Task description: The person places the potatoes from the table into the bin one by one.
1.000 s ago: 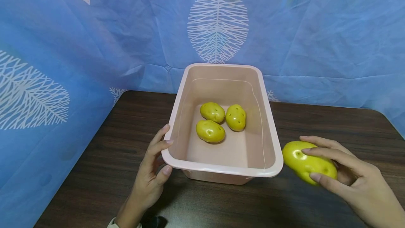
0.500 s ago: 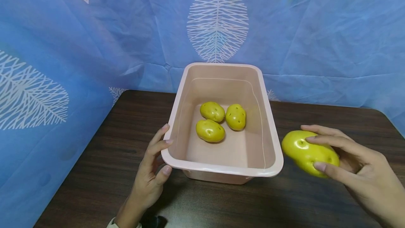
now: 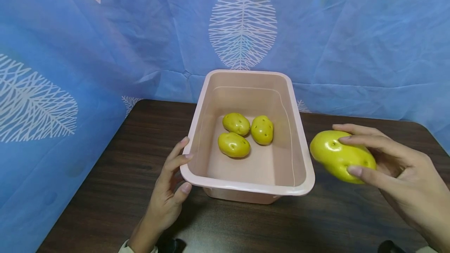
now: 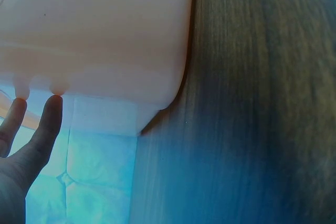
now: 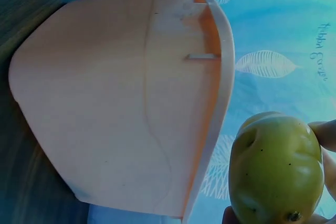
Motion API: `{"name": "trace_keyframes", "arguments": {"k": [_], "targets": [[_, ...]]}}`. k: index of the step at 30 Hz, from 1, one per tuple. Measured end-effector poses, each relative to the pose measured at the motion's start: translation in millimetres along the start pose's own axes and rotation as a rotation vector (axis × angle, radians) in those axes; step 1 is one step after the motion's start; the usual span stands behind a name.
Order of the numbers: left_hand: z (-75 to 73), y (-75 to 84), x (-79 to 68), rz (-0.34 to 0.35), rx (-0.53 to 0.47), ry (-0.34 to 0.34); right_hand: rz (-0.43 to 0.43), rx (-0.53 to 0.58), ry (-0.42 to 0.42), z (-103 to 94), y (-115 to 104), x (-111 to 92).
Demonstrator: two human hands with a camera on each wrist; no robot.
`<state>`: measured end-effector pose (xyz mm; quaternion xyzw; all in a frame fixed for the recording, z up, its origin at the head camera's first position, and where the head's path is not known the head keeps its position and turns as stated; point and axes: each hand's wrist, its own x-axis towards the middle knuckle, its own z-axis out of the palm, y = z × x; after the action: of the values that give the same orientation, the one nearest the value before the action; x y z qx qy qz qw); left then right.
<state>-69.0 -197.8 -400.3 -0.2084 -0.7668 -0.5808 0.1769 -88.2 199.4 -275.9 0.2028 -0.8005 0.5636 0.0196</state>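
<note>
A yellow, shiny potato (image 3: pixel 339 155) with small dimples is held in my right hand (image 3: pixel 404 171), fingers over its top and thumb along its near side. It hangs just right of the pale pink plastic bin (image 3: pixel 247 186), around rim height. In the right wrist view the potato (image 5: pixel 276 171) appears close up, beside the bin's outer wall. Three similar potatoes, one at the left back (image 3: pixel 236 124), one at the right (image 3: pixel 261 130) and one in front (image 3: pixel 233 145), lie on the bin's floor. My left hand (image 3: pixel 166 190) rests extended fingertips on the bin's front left corner.
The bin stands on a dark wooden table (image 3: pixel 116 190). Behind and to the left hangs a blue cloth (image 3: pixel 140 30) with white leaf patterns. Dark objects (image 3: pixel 390 247) show at the lower edge near my wrists.
My right hand has lifted the potato upward and slightly away from me beside the bin. The left hand, the bin and the potatoes inside stay in place.
</note>
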Motion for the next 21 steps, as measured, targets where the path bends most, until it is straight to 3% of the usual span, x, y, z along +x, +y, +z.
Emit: {"name": "trace_keyframes", "arguments": {"k": [8,16,21], "targets": [[0.1,0.1,-0.2,-0.005,0.011,-0.003,-0.051,0.107,-0.047,-4.0,0,10],[0.3,1.0,-0.5,-0.025,0.028,-0.005,-0.002,0.157,-0.069,-5.4,-5,22],[0.2,0.7,-0.7,-0.021,0.023,0.004,0.075,0.111,-0.084,-0.3,-21,32]]}}
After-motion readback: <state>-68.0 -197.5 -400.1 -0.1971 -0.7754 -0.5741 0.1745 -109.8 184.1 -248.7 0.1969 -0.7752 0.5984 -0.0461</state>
